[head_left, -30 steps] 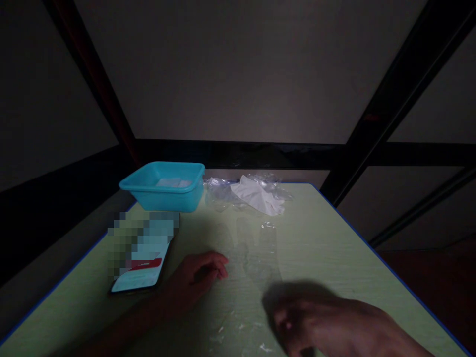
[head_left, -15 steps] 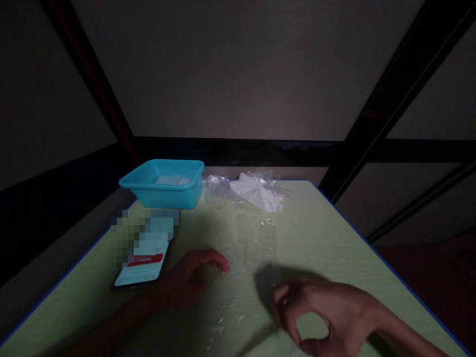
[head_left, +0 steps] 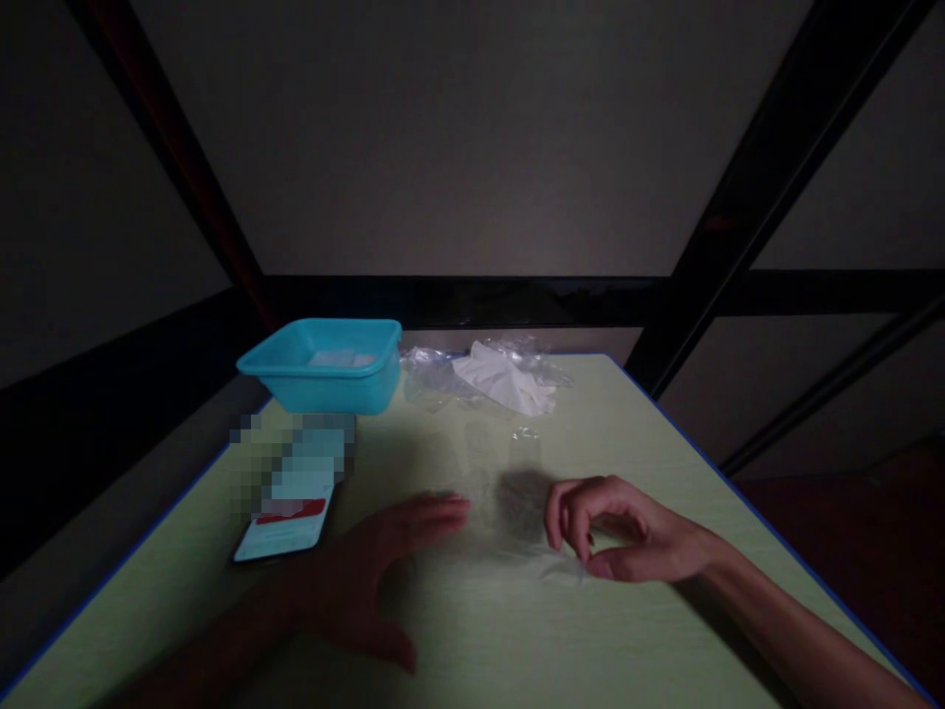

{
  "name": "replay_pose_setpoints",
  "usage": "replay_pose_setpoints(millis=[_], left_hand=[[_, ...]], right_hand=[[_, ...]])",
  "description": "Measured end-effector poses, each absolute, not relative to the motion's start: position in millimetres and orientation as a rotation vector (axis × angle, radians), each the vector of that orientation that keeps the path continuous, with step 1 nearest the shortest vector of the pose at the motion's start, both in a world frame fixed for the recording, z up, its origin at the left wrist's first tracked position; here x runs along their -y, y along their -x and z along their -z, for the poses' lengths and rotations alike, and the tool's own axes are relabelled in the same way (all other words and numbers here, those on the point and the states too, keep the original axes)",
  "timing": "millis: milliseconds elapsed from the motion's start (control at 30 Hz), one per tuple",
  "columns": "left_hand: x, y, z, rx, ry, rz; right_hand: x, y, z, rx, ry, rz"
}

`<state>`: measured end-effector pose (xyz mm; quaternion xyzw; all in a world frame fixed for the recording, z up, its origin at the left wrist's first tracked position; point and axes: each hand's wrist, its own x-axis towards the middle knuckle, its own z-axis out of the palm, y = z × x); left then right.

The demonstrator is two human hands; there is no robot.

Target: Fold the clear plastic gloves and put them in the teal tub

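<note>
A clear plastic glove (head_left: 483,492) lies in the middle of the table, its finger-shaped outlines pointing away from me. My right hand (head_left: 631,532) is closed, thumb and fingertips pinching at the near edge of the thin film, which is creased and folded there. My left hand (head_left: 369,571) is open on the other side, thumb spread from the outstretched fingers. Those fingertips reach the glove's left edge; whether they press on it I cannot tell. The left hand is dark and slightly blurred.
A phone (head_left: 287,532) with a lit screen lies left of my left hand. Behind it stands a blue plastic basket (head_left: 332,389) with white items inside. Crumpled clear plastic (head_left: 435,379) and a white pleated sheet (head_left: 509,379) lie at the table's far edge, before a wall.
My right hand has moved away from me, bringing the glove's near end up with it. My left hand has straightened its fingers and spread its thumb.
</note>
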<state>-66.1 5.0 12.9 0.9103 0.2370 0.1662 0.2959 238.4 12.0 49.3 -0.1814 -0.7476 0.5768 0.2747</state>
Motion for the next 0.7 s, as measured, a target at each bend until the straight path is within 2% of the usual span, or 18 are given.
replay_pose_setpoints(millis=[233, 333, 500, 600, 700], left_hand=[[-1.2, 46.4, 2.5, -0.688, -2.574, -0.508], [-2.0, 46.5, 5.5, -0.656, -2.588, -0.562], [-2.0, 48.6, 10.1, -0.686, -2.566, -0.57], [-1.8, 48.6, 12.4, -0.703, -2.57, -0.549], [-0.8, 48.1, 9.1, -0.7, -2.562, -0.535]], right_hand=[[-11.1, -241.7, -57.8, 2.174, 0.46, -1.441], [-7.4, -251.6, -61.3, 2.316, 0.58, -1.336], [8.5, -262.6, -46.3, 2.646, 0.918, -0.727], [14.1, -258.3, -33.7, 2.737, 0.891, -0.372], [12.0, -250.6, -27.0, 2.754, 0.787, -0.177]])
